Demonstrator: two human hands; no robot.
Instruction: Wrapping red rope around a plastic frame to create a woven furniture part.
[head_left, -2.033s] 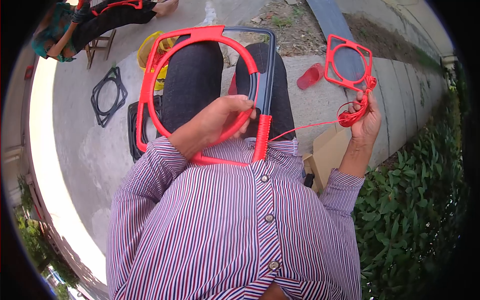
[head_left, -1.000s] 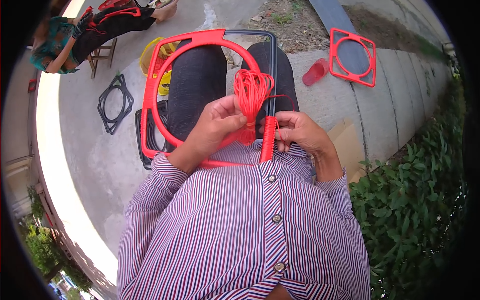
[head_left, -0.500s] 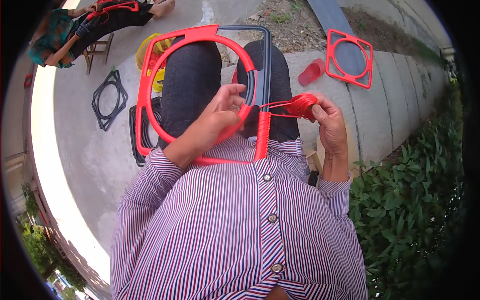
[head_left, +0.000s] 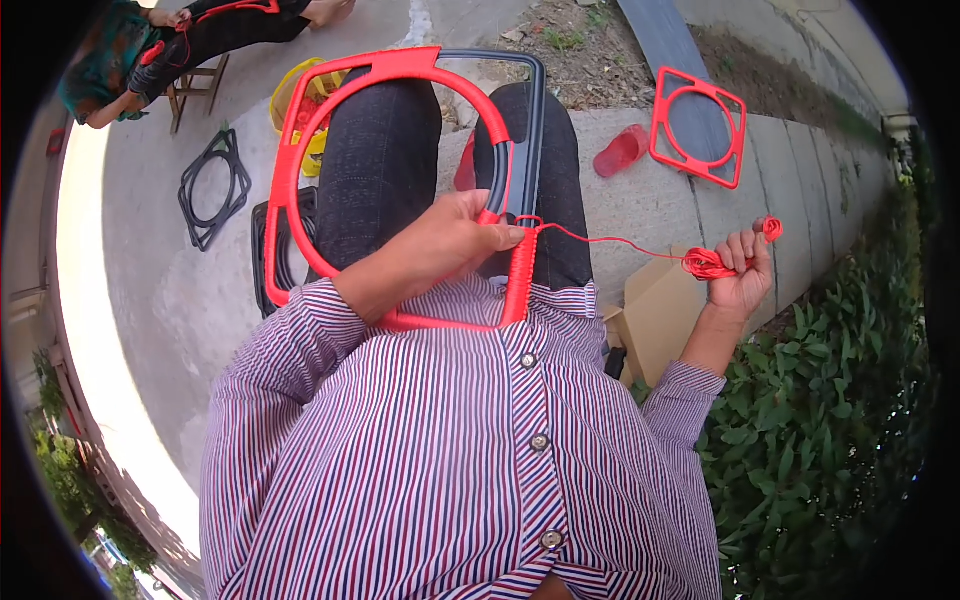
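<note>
Red cord (head_left: 620,245): one thin strand, drawn taut from the frame on my lap out to my right hand (head_left: 740,280), where the loose remainder sits bunched in a small red coil between my curled fingers, which are pressed closed around it. That hand is raised out to my right, above the cardboard box (head_left: 665,310).

Frame (head_left: 385,190): rounded, red on its left and top, dark grey at its upper right corner; it lies across my thighs, its near edge against my shirt. Its right side is partly wrapped in tight red turns of the cord. My left hand (head_left: 455,245) rests on that side, fingers closed over the bar just above the wrapped stretch, thumb at the point where the strand leaves.

Ground: pale concrete pavement, sunlit along its left edge. Black frame (head_left: 212,185), lying flat at the left. Yellow container (head_left: 300,110) beyond my left knee. Red square frame (head_left: 700,125) with a round opening, on the concrete ledge at the upper right, with a small red piece (head_left: 620,152) just beside it. Green leafy hedge (head_left: 830,420) along the right edge. Bare soil with some weeds at the top.

Another person (head_left: 160,50), seated at the top left corner, also holding red cord.
</note>
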